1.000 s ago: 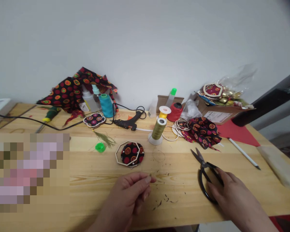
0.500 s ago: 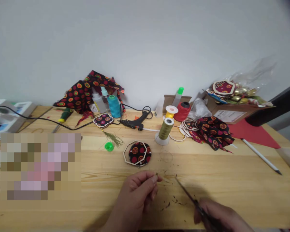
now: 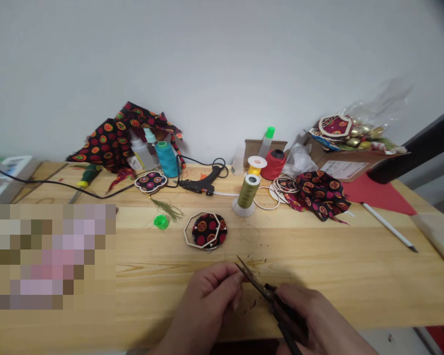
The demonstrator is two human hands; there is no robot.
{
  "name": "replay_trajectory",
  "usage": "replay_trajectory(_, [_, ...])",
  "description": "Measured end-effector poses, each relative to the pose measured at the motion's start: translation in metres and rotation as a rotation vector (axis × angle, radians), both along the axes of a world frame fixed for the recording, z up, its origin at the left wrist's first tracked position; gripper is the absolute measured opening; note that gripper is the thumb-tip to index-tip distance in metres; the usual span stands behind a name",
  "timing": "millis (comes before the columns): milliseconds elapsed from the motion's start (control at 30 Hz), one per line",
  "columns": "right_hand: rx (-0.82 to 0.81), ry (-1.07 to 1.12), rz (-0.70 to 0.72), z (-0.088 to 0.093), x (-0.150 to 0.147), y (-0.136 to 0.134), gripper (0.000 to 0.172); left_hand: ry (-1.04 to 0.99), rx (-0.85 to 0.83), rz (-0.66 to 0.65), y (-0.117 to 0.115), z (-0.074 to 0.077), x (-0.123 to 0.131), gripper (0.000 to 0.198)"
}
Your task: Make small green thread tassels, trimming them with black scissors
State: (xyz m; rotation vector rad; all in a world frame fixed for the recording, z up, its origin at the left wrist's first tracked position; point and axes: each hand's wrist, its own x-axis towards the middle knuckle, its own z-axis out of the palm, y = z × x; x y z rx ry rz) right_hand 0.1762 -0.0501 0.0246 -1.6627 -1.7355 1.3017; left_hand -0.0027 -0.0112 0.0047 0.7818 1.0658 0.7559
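My left hand [image 3: 216, 296] is closed in a pinch near the table's front, thumb against forefinger. It grips a short bit of olive thread, now mostly hidden by the blades. In my right hand [image 3: 311, 310] are dark-handled scissors [image 3: 261, 286], their blades parted and tips right at my left fingertips. Beyond the hands lies a round pad covered in black-and-red patterned fabric [image 3: 222, 236], with a wooden octagonal frame [image 3: 187, 237] resting partly over it. A spool of olive thread [image 3: 248, 192] stands behind on the table.
Dark snippets [image 3: 252, 303] are scattered beside the scissors. Farther back are a green cap [image 3: 161, 222], a tasselled flower ornament [image 3: 151, 182], a black glue gun [image 3: 203, 185], a teal thread cone [image 3: 167, 160] and patterned fabric [image 3: 321, 195]. A white pencil [image 3: 388, 227] lies right; a blurred patch covers the left.
The scissors have moved left and up to my left fingertips, and their blades now show apart. My left hand keeps its pinch. The whole view has shifted slightly.
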Motion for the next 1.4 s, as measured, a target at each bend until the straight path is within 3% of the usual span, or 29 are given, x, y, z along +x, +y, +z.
replay_trajectory(333, [-0.33,0.269,-0.044,-0.002,-0.004,0.0,0.02,-0.023,0.005,-0.006,-0.001,-0.002,-0.002,0.024])
replay_trajectory(600, [-0.431,0.119,-0.059,0.005,-0.006,0.004,0.017,-0.037,0.017,-0.008,-0.001,-0.007,-0.004,0.024])
replay_trajectory(1200, [-0.395,0.198,-0.036,0.003,-0.003,0.007,0.017,-0.028,0.02,0.03,-0.002,-0.012,-0.007,0.017])
replay_trajectory(1400, [-0.409,0.259,-0.024,-0.002,0.003,0.005,0.007,-0.038,-0.002,0.193,0.003,-0.012,-0.009,0.018])
